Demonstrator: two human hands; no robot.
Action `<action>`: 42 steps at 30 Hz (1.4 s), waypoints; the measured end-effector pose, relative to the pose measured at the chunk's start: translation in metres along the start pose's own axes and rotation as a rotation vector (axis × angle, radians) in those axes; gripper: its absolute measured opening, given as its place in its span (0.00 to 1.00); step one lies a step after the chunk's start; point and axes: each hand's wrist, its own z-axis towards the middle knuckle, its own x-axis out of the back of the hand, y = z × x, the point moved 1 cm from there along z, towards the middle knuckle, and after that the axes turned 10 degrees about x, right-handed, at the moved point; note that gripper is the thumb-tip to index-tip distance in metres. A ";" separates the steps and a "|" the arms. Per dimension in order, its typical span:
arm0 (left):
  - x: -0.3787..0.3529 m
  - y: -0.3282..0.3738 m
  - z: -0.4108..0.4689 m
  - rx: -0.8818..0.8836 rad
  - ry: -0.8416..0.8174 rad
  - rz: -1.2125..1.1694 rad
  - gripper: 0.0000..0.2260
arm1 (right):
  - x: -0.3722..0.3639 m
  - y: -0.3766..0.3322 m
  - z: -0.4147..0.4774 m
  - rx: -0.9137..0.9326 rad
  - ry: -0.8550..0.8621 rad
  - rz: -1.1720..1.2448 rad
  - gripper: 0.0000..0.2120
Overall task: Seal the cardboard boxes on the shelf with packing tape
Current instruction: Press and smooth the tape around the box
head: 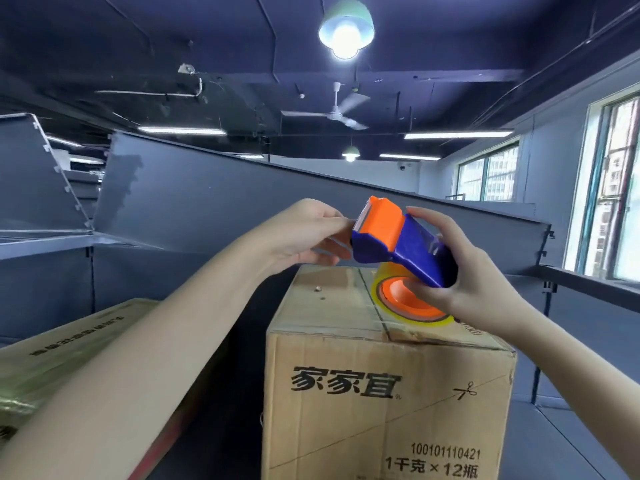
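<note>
right hand gripping tape dispenser over box, left hand at its blade, pinch on tape unclear

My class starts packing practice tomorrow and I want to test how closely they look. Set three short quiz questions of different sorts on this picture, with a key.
1. True or false: the right hand grips the dispenser.
2. The dispenser's toothed end is: A green, B orange, C white.
3. Which hand touches that toothed end?
Key: 1 true; 2 B; 3 the left hand.
</note>
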 end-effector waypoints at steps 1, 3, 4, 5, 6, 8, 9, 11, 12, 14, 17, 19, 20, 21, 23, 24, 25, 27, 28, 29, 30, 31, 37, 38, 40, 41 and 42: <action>-0.001 -0.002 0.000 0.006 -0.007 -0.043 0.08 | 0.000 0.000 0.001 0.014 -0.009 0.002 0.37; -0.003 -0.008 -0.001 0.000 -0.006 -0.116 0.08 | 0.002 0.000 0.003 0.020 -0.023 0.023 0.38; -0.002 -0.010 -0.001 -0.004 0.008 -0.125 0.08 | 0.003 0.000 0.004 0.019 -0.038 0.034 0.38; -0.001 -0.013 -0.002 -0.002 0.016 -0.130 0.08 | 0.003 0.000 0.004 0.021 -0.064 0.036 0.38; 0.000 -0.016 -0.003 0.010 0.010 -0.144 0.08 | 0.004 -0.001 0.005 0.025 -0.096 0.030 0.38; 0.002 -0.021 -0.006 0.050 -0.034 -0.207 0.05 | 0.008 -0.001 0.006 0.026 -0.151 0.028 0.37; 0.003 -0.023 -0.007 0.069 -0.058 -0.240 0.04 | 0.009 -0.002 0.007 0.024 -0.172 0.033 0.37; 0.003 -0.026 -0.010 0.106 -0.068 -0.274 0.04 | 0.011 -0.003 0.008 0.028 -0.211 0.032 0.36; 0.002 -0.027 -0.011 0.126 -0.052 -0.283 0.04 | 0.011 -0.004 0.009 0.034 -0.229 0.021 0.36; 0.002 -0.027 -0.011 0.158 0.010 -0.289 0.05 | 0.011 -0.006 0.011 0.031 -0.271 -0.012 0.37; 0.002 -0.026 -0.012 0.180 0.120 -0.223 0.07 | 0.013 -0.008 0.017 0.014 -0.365 -0.073 0.37; 0.003 -0.026 -0.014 0.210 0.145 -0.180 0.07 | 0.015 -0.009 0.021 0.016 -0.432 -0.126 0.38; 0.003 -0.027 -0.016 0.223 0.145 -0.167 0.06 | 0.017 -0.011 0.023 0.021 -0.454 -0.149 0.38; 0.004 -0.028 -0.018 0.231 0.144 -0.155 0.07 | 0.017 -0.012 0.024 0.027 -0.472 -0.172 0.38; 0.007 -0.029 -0.021 0.233 0.148 -0.136 0.07 | 0.016 -0.013 0.025 0.040 -0.492 -0.225 0.40; 0.009 -0.029 -0.022 0.233 0.153 -0.133 0.07 | 0.014 -0.013 0.025 0.049 -0.499 -0.252 0.40; 0.013 -0.031 -0.024 0.233 0.163 -0.140 0.07 | 0.014 -0.013 0.025 0.056 -0.509 -0.274 0.41; 0.028 -0.036 -0.030 0.227 0.232 -0.179 0.05 | 0.020 -0.011 0.024 0.061 -0.522 -0.325 0.41; 0.040 -0.041 -0.033 0.228 0.283 -0.194 0.04 | 0.026 -0.008 0.023 0.054 -0.525 -0.358 0.41; 0.050 -0.047 -0.036 0.242 0.315 -0.193 0.05 | 0.034 -0.006 0.020 0.032 -0.533 -0.372 0.41; 0.057 -0.054 -0.040 0.268 0.316 -0.185 0.05 | 0.040 -0.003 0.016 0.001 -0.538 -0.352 0.42; 0.060 -0.060 -0.042 0.297 0.302 -0.183 0.05 | 0.044 -0.001 0.012 -0.022 -0.547 -0.320 0.42; 0.057 -0.086 -0.057 0.331 0.322 -0.291 0.05 | 0.037 -0.005 0.022 0.013 -0.725 -0.404 0.33; 0.057 -0.088 -0.060 0.312 0.331 -0.287 0.04 | 0.036 -0.007 0.021 0.032 -0.711 -0.420 0.32; 0.056 -0.090 -0.063 0.304 0.360 -0.270 0.03 | 0.032 -0.010 0.016 0.054 -0.613 -0.536 0.33; 0.054 -0.091 -0.063 0.322 0.364 -0.268 0.03 | 0.028 -0.014 0.013 0.084 -0.566 -0.623 0.32; 0.051 -0.093 -0.063 0.349 0.358 -0.274 0.03 | 0.023 -0.015 0.012 0.098 -0.562 -0.715 0.29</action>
